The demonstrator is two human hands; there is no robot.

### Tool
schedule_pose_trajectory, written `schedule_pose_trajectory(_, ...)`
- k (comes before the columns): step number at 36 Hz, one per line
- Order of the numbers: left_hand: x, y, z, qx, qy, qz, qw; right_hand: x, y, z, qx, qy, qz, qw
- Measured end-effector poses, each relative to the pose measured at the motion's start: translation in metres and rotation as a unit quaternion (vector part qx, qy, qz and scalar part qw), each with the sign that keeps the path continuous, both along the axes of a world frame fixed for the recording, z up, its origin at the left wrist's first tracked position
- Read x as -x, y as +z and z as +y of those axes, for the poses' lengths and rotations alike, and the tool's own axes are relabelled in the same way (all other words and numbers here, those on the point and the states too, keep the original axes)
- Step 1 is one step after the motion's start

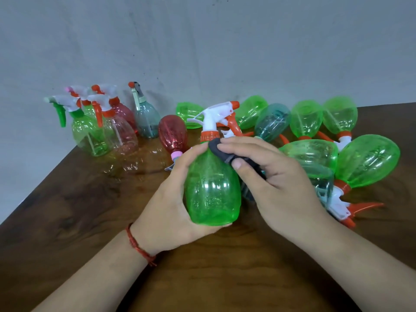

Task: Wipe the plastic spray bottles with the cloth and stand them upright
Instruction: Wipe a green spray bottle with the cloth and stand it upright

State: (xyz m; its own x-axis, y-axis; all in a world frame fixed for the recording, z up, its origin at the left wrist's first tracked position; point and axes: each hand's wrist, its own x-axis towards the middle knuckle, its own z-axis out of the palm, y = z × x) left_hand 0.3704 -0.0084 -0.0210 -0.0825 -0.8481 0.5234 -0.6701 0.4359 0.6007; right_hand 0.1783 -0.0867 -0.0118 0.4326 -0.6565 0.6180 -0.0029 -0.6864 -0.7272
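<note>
My left hand (171, 199) grips a green spray bottle (211, 188) round its body, holding it above the table with its white and orange trigger head pointing away from me. My right hand (270, 176) pinches a dark grey cloth (219, 148) and presses it against the bottle's shoulder, just below the orange collar. Several bottles stand upright at the back left (108, 127). Several green bottles, a grey one and a red one (172, 134) lie on their sides behind and to the right of my hands.
The dark wooden table (90, 199) ends at a left edge running diagonally and meets a grey wall (202, 41) at the back. Lying bottles (367, 163) crowd the right side close to my right hand.
</note>
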Motion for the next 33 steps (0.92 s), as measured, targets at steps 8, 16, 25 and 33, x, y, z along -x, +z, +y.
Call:
schedule_pose_trajectory(8, -0.011, -0.008, 0.0, -0.002, 0.027, 0.089, 0.996, 0.007, -0.005, 0.007, 0.127, -0.027, 0.049, 0.99)
schedule_pose_trajectory(16, -0.016, -0.013, -0.003, 0.006, 0.073, 0.126, 0.989, 0.011, -0.006, 0.008, 0.229, -0.003, 0.088, 0.969)
schedule_pose_trajectory(25, -0.015, -0.01, -0.002, 0.006, 0.073, 0.125, 0.989, 0.013, -0.009, 0.007, 0.23, -0.006, 0.102, 0.968)
schedule_pose_trajectory(33, 0.001, -0.008, 0.004, 0.009, 0.01, -0.004, 1.0, 0.01, -0.009, -0.001, 0.121, -0.066, 0.051, 0.989)
